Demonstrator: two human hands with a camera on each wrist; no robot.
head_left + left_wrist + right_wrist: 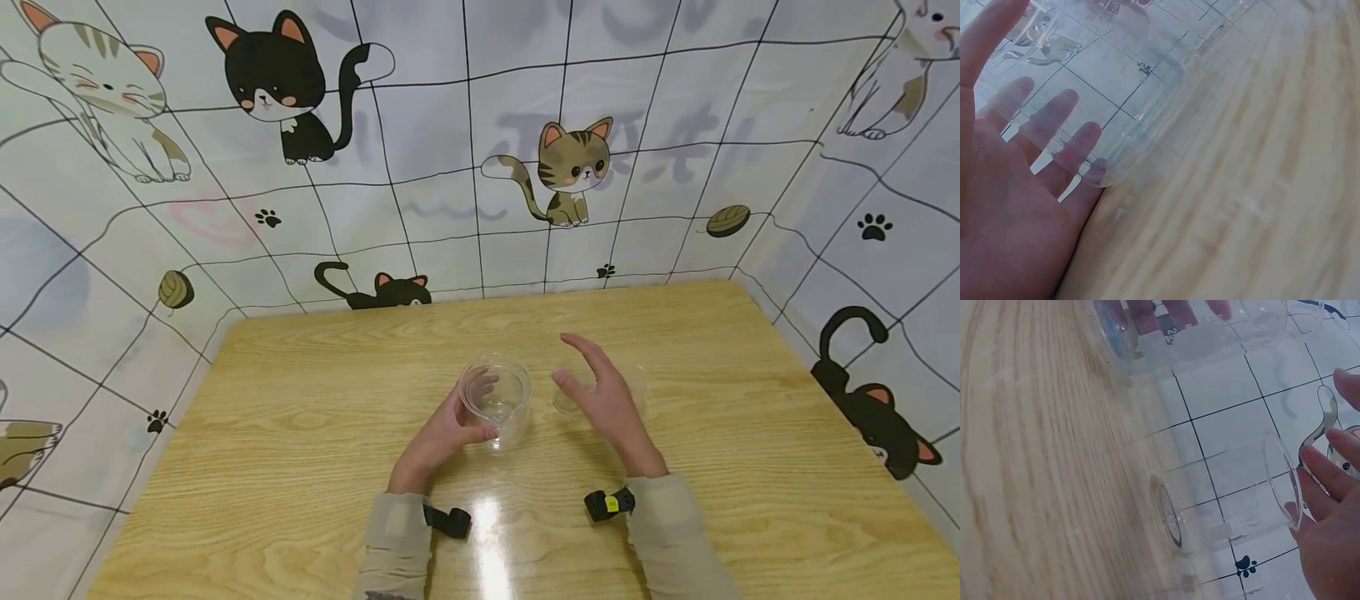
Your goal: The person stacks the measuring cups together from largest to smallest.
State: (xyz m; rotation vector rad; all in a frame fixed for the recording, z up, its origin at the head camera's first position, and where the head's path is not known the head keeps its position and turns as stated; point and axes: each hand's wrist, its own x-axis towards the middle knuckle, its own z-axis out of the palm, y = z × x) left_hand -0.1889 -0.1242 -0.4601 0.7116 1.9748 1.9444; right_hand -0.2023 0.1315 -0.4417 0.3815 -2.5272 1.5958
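Note:
A large clear beaker (497, 400) with printed graduation marks stands upright on the wooden table. My left hand (444, 429) holds it from the left side, thumb toward the near side and fingers around the far side. In the left wrist view, those fingers show through the clear wall (1125, 94). Right of it stands a smaller, narrower clear beaker (1235, 494) with a flared rim. Close to that rim is my right hand (606, 400), its fingers spread and thumb apart, gripping nothing. From the head camera the hand partly hides this smaller beaker.
Another clear vessel (637, 385) shows faintly just right of my right hand; its shape is hard to make out. The wooden table (315, 467) meets cat-printed cloth walls (435, 150) at the back and sides. Light glares off the table between my forearms.

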